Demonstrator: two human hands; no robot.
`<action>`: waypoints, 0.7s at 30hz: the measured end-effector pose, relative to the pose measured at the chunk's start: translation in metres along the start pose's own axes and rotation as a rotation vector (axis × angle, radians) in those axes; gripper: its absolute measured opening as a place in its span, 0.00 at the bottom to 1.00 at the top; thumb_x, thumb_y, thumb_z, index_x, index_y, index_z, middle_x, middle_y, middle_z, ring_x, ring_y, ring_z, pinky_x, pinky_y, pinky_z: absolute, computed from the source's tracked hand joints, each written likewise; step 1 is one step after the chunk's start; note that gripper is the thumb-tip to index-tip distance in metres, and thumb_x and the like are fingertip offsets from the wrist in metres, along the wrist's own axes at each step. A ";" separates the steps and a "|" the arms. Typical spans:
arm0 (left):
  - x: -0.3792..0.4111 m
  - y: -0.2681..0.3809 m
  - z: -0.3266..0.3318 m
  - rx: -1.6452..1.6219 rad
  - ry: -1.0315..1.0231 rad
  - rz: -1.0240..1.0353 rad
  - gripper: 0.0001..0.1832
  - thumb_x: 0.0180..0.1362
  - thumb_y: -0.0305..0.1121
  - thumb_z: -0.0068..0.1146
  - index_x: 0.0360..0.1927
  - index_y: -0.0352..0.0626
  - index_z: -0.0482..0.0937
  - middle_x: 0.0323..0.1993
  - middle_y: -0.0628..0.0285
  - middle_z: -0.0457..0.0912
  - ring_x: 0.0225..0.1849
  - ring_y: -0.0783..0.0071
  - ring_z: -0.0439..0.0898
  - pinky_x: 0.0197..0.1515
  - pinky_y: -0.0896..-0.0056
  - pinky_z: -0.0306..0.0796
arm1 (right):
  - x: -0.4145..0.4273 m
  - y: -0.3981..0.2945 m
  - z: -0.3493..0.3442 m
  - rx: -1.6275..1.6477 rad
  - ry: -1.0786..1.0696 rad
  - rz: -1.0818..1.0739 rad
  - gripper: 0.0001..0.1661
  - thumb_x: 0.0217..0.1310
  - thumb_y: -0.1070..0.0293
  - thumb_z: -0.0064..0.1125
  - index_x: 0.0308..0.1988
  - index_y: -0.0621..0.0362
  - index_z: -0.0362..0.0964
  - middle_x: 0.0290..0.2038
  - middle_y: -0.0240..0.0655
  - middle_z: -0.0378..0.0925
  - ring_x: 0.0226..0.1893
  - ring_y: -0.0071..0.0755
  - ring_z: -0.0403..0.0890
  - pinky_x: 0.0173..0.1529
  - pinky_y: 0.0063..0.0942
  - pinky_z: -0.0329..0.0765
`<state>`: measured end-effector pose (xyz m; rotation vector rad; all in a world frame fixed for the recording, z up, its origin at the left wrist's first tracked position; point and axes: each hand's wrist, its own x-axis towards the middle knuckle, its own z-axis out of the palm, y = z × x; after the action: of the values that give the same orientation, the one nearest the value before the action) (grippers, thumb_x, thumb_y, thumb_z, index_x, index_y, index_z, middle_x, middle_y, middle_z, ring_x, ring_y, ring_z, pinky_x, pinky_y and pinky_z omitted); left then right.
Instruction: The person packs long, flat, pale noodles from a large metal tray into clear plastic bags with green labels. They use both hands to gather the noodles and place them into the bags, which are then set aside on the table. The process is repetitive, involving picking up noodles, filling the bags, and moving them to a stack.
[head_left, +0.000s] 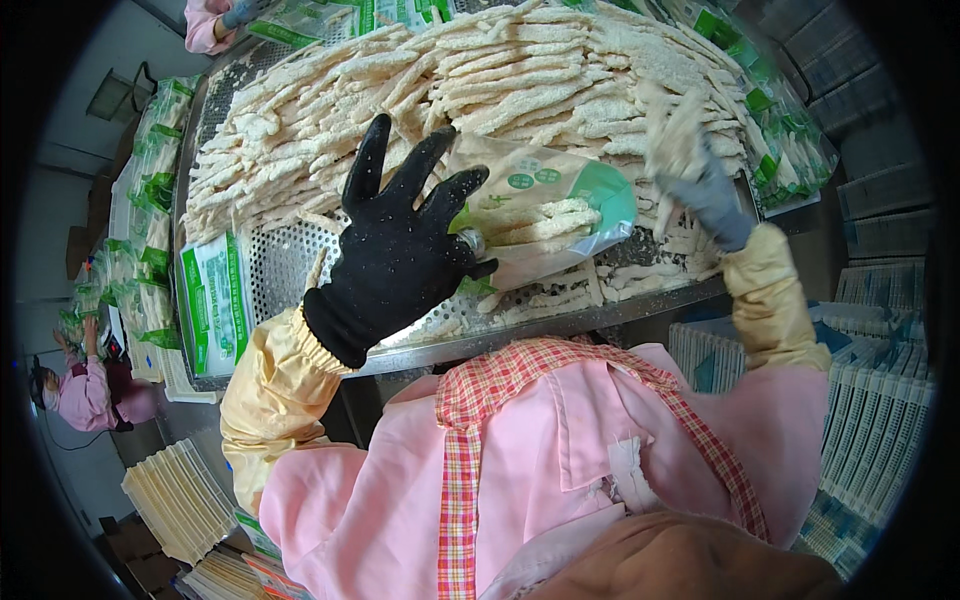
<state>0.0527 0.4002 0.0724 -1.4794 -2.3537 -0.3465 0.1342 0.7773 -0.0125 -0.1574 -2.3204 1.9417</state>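
Note:
My left hand (409, 236), in a black glove, is at the mouth of a clear plastic bag (525, 262) with green print. Its thumb side is at the bag's opening, while the other fingers are spread. Several breaded strips (551, 221) lie inside the bag. To the right, my right hand (705, 191), in a grey-blue glove and blurred, holds a bunch of breaded strips (675, 131) over the heap. The large heap of pale breaded strips (510, 75) covers much of a perforated metal tray (281, 259), with the bag over its near part.
Flat printed bags (215, 304) lie at the tray's left corner. Filled bags stand left (154, 217) and right (787, 142). Stacked plastic baskets (180, 499) are low left, more crates (874, 405) at right. A co-worker's gloved hand (241, 13) is top left; another person (90, 390) is far left.

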 end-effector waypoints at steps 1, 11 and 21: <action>-0.001 0.002 -0.002 -0.018 -0.007 -0.010 0.40 0.33 0.43 0.75 0.57 0.60 0.75 0.66 0.56 0.64 0.71 0.40 0.47 0.68 0.43 0.46 | 0.011 -0.036 -0.005 -0.115 -0.120 -0.184 0.31 0.55 0.73 0.63 0.57 0.61 0.62 0.43 0.39 0.78 0.41 0.32 0.81 0.47 0.27 0.80; -0.009 -0.006 0.005 -0.028 0.027 0.053 0.27 0.35 0.41 0.71 0.43 0.52 0.77 0.46 0.60 0.78 0.56 0.58 0.73 0.70 0.36 0.43 | 0.057 -0.107 0.111 -0.626 -0.892 -0.408 0.36 0.53 0.52 0.65 0.56 0.57 0.63 0.49 0.47 0.74 0.49 0.42 0.78 0.51 0.37 0.74; -0.038 0.003 -0.014 0.182 0.110 0.017 0.14 0.42 0.43 0.68 0.31 0.52 0.79 0.46 0.60 0.79 0.56 0.58 0.73 0.68 0.36 0.46 | 0.055 -0.142 0.124 -1.205 -1.091 -0.270 0.48 0.45 0.56 0.68 0.64 0.54 0.54 0.46 0.52 0.76 0.45 0.58 0.79 0.50 0.42 0.74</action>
<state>0.0730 0.3651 0.0695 -1.3597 -2.2203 -0.1982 0.0598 0.6398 0.1065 1.3096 -3.4768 0.1658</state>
